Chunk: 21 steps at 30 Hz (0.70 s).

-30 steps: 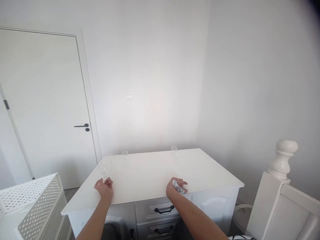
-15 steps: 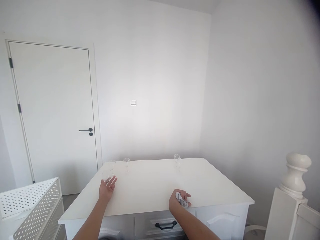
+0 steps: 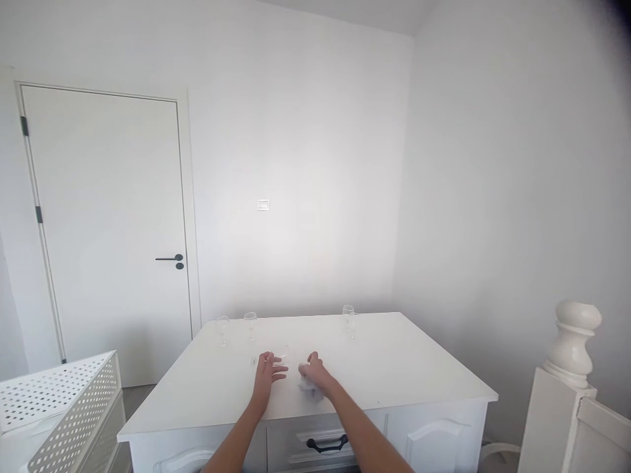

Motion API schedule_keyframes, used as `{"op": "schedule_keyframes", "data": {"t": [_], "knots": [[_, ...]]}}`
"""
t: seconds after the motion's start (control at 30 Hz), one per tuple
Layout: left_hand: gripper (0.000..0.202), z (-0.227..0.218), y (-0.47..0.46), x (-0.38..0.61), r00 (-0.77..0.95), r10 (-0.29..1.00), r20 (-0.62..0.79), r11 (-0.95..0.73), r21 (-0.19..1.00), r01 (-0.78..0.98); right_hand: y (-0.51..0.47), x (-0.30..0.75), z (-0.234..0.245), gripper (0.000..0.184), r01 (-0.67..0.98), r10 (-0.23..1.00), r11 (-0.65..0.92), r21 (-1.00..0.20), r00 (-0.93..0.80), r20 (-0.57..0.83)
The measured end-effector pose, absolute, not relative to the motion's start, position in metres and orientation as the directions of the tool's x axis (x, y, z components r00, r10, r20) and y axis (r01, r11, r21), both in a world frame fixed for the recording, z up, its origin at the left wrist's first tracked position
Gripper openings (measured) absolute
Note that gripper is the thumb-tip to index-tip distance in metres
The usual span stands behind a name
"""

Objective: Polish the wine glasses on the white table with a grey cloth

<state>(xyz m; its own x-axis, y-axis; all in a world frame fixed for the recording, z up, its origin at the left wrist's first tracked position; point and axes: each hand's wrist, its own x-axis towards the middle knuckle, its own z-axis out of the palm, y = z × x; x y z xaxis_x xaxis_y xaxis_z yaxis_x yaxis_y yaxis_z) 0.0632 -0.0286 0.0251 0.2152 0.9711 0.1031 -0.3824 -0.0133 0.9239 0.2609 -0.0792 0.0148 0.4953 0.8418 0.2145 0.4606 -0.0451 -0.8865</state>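
Note:
My left hand (image 3: 266,380) is over the near middle of the white tabletop, fingers curved around a see-through wine glass (image 3: 284,359) whose outline is faint. My right hand (image 3: 316,372) grips a crumpled pale grey-white cloth (image 3: 310,392) close to the glass's right side. Whether the cloth touches the glass I cannot tell. Farther back stand more clear stemmed glasses: one glass (image 3: 223,328) at the left, another glass (image 3: 250,322) beside it, and glass (image 3: 348,313) right of centre, where a second one seems to overlap it.
The white cabinet top (image 3: 394,368) has a drawer with a black handle (image 3: 327,445) below its front edge. A perforated white basket (image 3: 73,410) stands at the left and a white post (image 3: 572,368) at the right. Behind are a closed door (image 3: 108,230) and a wall switch (image 3: 263,205).
My left hand has come from the left side to the middle with the glass. My right hand has shifted left with the cloth, and the hands are now close together.

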Motion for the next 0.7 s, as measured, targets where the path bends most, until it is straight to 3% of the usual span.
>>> {"op": "schedule_keyframes", "data": {"t": [0.1, 0.27, 0.57, 0.7], "knots": [[0.067, 0.021, -0.033, 0.076, 0.198, 0.967, 0.161, -0.113, 0.965, -0.235, -0.076, 0.240, 0.005, 0.032, 0.282, 0.786, 0.108, -0.953, 0.562, 0.256], [0.070, 0.018, -0.035, 0.078, 0.272, 0.947, 0.170, -0.131, 0.979, -0.155, -0.079, 0.236, -0.003, 0.034, 0.098, 0.792, 0.320, -0.942, 0.519, 0.323], [0.069, 0.018, -0.035, 0.069, 0.263, 0.947, 0.183, -0.144, 0.976, -0.162, -0.087, 0.221, 0.000, 0.042, 0.193, 0.864, 0.368, -0.909, 0.291, 0.412], [0.066, 0.019, -0.037, 0.070, 0.298, 0.932, 0.208, -0.180, 0.976, -0.119, -0.093, 0.222, -0.001, 0.050, 0.218, 0.851, 0.337, -0.916, 0.345, 0.395]]}}
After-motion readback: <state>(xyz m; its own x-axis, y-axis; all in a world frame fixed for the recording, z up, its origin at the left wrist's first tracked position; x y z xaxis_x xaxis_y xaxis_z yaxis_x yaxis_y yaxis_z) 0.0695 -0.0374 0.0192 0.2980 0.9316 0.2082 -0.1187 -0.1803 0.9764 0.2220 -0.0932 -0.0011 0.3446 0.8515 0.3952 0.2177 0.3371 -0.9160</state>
